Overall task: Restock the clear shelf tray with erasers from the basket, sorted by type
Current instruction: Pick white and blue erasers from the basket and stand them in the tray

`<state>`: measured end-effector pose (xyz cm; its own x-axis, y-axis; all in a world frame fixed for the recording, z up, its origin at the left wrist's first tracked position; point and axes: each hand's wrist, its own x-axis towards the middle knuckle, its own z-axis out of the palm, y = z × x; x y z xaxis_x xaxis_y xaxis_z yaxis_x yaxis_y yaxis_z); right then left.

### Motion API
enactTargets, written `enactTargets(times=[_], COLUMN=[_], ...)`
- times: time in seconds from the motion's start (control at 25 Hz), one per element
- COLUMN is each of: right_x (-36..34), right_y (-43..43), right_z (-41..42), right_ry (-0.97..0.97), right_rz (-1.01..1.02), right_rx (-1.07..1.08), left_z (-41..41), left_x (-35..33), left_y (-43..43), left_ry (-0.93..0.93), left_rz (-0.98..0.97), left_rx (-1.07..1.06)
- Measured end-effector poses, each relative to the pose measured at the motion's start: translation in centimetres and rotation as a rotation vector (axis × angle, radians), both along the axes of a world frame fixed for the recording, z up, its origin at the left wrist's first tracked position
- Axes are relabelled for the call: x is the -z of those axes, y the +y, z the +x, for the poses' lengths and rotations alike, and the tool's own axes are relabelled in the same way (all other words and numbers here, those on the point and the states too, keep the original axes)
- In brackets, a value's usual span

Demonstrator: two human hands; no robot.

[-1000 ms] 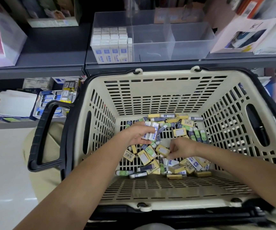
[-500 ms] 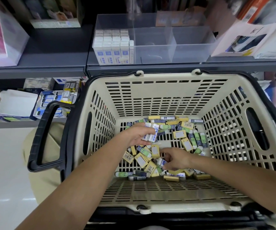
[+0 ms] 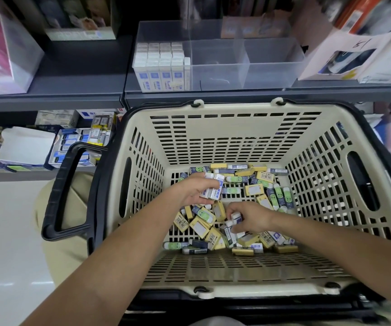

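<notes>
While the left hand (image 3: 195,192) grips a few white erasers (image 3: 214,189) and the right hand (image 3: 250,220) pinches another from the heap in the basket (image 3: 213,109), we judge them light, firm, sleeve-slick (best pinched across the long sides).

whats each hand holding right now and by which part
The left hand grips a few white block erasers in blue-printed sleeves round their middles; the right hand pinches another white eraser near one end.
</notes>
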<state>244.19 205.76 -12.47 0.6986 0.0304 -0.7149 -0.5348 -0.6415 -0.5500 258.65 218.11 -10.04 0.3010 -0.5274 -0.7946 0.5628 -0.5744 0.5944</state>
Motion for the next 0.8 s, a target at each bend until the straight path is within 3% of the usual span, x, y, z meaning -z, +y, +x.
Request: enactTargets(times=[0.2,0.44,0.56,0.8], right_x=[-3.8,-9.1,-11.2,-15.8], right_y=[-2.6,-4.7,-4.5,-3.7], right_z=[2.2,4.7,6.2,9.5], right_ry=[-0.206,-0.361,-0.441,-0.67], right_rz=[0.02,0.333,0.428,0.268], right_rx=[0.205,0.567,0.596,0.513], left_z=[0.4,1.3,2.1,4.7], left_x=[-1.5,-6.0,-8.7,-13.2], left_y=[0.1,-1.6,-1.6,-0.5], left_ry=[0.033,0.056,0.039,-0.158], left_rz=[-0.02,-0.189,-0.312,-0.388], left_rx=[-0.035,-0.014,0.005,-0.015])
